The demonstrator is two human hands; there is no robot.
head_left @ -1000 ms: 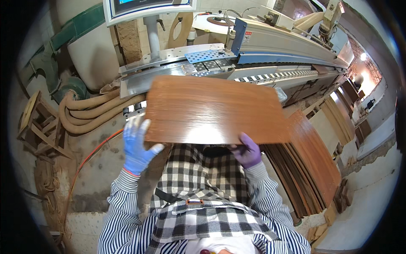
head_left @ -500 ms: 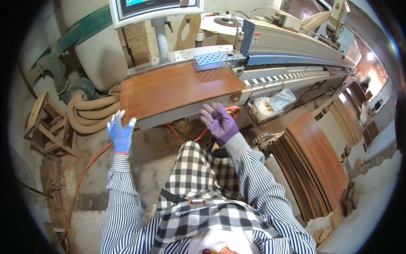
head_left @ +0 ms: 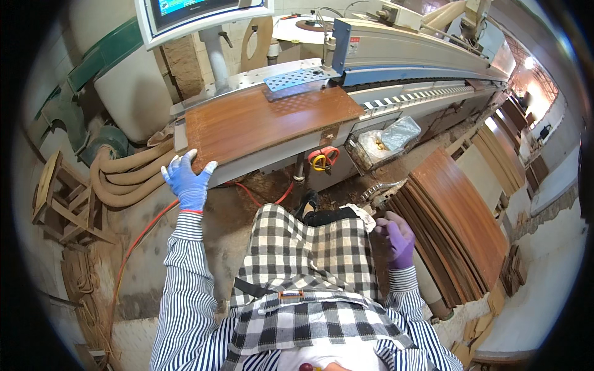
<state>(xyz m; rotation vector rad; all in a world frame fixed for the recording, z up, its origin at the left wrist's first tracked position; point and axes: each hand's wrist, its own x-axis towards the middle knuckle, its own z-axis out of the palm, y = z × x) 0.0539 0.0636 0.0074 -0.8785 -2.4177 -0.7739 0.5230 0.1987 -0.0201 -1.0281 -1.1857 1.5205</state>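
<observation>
Head view: left hand [head_left: 187, 180] is spreading wide, apparently touching the near-left corner of the brown board [head_left: 269, 127]; right hand [head_left: 399, 241] is half-curling near the stacked boards [head_left: 461, 207], its hold I cannot tell. Brown board is lying on the machine table [head_left: 180, 137].

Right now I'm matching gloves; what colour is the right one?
Purple right glove, clearest in the head view.

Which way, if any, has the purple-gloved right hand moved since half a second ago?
Yes: against the fixed machine, the right hand has drawn back and rightward, to beside the stack of brown boards.
</observation>
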